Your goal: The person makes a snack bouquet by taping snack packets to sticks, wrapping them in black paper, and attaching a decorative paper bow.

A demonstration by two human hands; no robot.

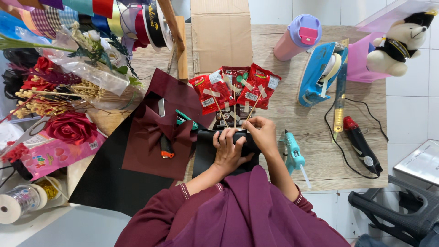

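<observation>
Purple sleeves reach out over the wooden table (292,123). Her left hand (227,153) lies curled on a black roll (233,139), fingers bent down around it. Her right hand (261,132) pinches thin sticks just above the roll. Red snack packets (233,89) (three, taped onto the sticks) fan out near the table's middle. Close by lies a teal glue gun (292,153).
</observation>
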